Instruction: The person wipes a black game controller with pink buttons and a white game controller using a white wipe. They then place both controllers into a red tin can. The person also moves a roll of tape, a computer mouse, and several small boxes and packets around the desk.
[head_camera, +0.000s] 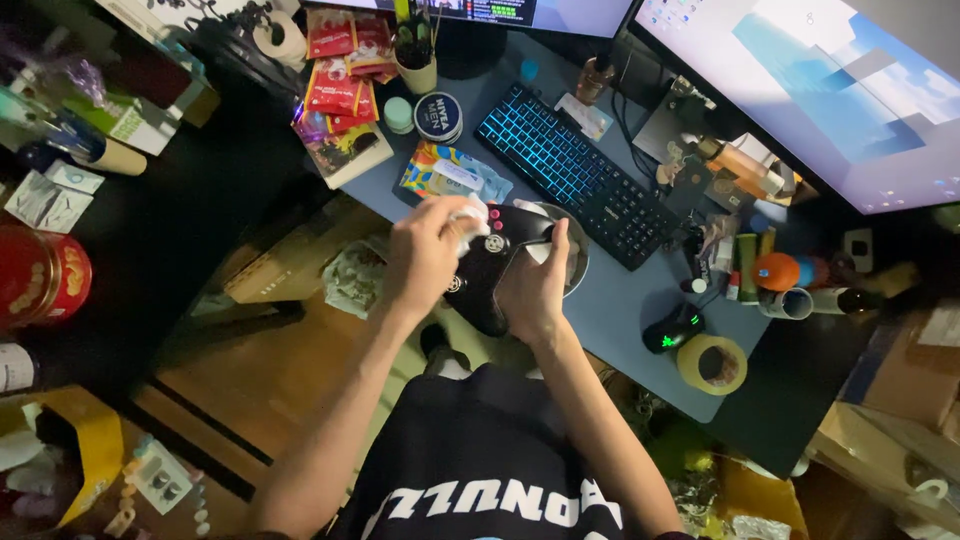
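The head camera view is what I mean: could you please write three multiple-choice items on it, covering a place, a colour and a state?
1. Where is the tape roll?
A. beside the mouse on the desk mat
B. on the keyboard
C. on the floor

2. What colour do the keyboard keys glow?
A. red
B. blue
C. yellow

3. How is the black game controller kept?
A. lying alone on the mat
B. hanging by a cable
C. held in the right hand while the left hand presses a white wipe on it

Answers: 1 A, the roll lies next to the mouse; 2 B, the keys shine blue; 3 C, both hands are on it.
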